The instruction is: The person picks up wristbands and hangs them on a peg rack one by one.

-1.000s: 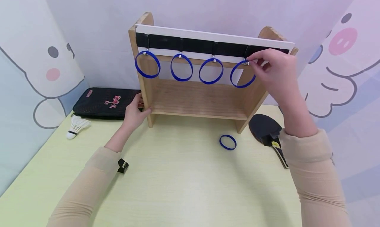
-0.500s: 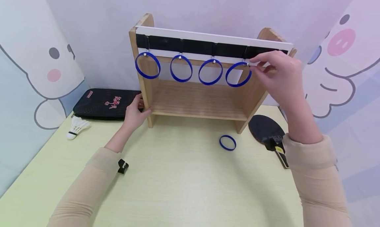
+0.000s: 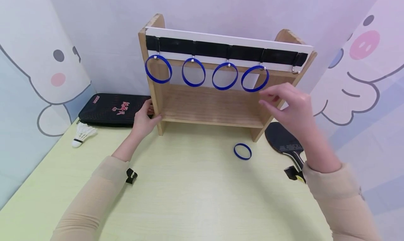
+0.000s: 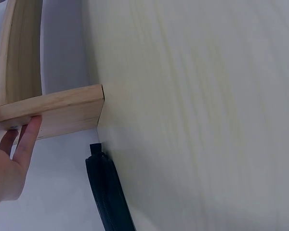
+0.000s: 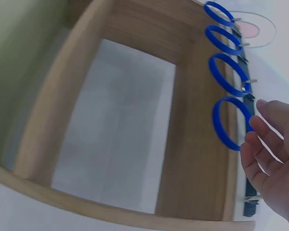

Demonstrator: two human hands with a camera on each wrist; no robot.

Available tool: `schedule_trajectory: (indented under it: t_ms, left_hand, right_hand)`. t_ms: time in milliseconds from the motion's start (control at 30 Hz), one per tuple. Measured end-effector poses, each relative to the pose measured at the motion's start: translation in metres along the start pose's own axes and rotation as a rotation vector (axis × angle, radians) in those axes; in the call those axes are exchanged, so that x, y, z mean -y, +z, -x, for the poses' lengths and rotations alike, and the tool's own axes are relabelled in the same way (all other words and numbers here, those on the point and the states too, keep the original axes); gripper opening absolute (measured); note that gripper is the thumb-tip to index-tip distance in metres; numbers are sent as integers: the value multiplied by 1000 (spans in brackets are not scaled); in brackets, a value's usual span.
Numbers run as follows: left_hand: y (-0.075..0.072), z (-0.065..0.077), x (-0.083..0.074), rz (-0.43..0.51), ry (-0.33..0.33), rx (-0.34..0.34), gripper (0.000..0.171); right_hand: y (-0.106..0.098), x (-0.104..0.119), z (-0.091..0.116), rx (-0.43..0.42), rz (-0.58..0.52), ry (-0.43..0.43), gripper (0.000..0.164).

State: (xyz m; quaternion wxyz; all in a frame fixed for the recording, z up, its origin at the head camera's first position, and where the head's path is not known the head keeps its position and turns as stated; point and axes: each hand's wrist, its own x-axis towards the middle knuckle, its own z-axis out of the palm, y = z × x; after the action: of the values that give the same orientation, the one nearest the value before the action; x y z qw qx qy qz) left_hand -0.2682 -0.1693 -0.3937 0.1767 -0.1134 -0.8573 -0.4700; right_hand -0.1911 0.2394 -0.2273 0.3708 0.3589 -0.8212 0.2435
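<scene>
A wooden shelf rack (image 3: 211, 106) stands at the back, with a white and black strip (image 3: 246, 54) across its top. Several blue rings hang from hooks on the strip. My left hand (image 3: 145, 120) holds the rack's left side panel (image 4: 62, 108), thumb in front and fingers behind. Just below and right of the rightmost hanging ring (image 3: 252, 90), my right hand (image 3: 290, 102) is in the air with fingers loosely bent and nothing in them. A bare hook (image 3: 295, 71) shows at the strip's right end. Another blue ring (image 3: 242, 159) lies on the table before the rack.
A black case (image 3: 110, 109) and a white shuttlecock (image 3: 83, 133) lie left of the rack. A small black clip (image 3: 131, 176) is by the left forearm. To the right, a table tennis bat (image 3: 282, 137) lies partly behind the right arm.
My right hand has let go of the rightmost hanging ring and moved down from the strip, uncovering the bare hook. That ring now hangs by itself. My left hand stays on the rack.
</scene>
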Motion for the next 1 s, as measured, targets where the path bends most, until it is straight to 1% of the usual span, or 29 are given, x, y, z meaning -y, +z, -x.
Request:
schedule_trajectory:
  t_ms: [133,200,400,500,633,733,833,933,1000]
  left_hand:
    - [0,0,0,6,3,-2,60]
    - [0,0,0,8,2,0,60]
    - [0,0,1,3,-3,9,60]
    - [1,0,1,5,-7,6,60]
    - [0,0,1,6,-13,6,60]
    - [1,0,1,6,-14,6,61]
    - [1,0,1,9,-11,6,60]
    - [1,-1,1,10,-9,6,60]
    - [1,-1,1,12,-13,8,59]
  right_hand:
    - [8,-8,17,95,12,20,27]
    - [12,-11,26,121,0,46,28]
    - [29,-27,53,172,-44,59,31]
    - [36,-36,69,221,-73,83,31]
    - [47,-49,90,292,-81,114,31]
    - [55,-57,104,329,-82,101,29]
    - [63,-64,118,347,-83,73,28]
    - [71,-70,129,374,-110,65,28]
    - [75,-73,135,407,-130,66,28]
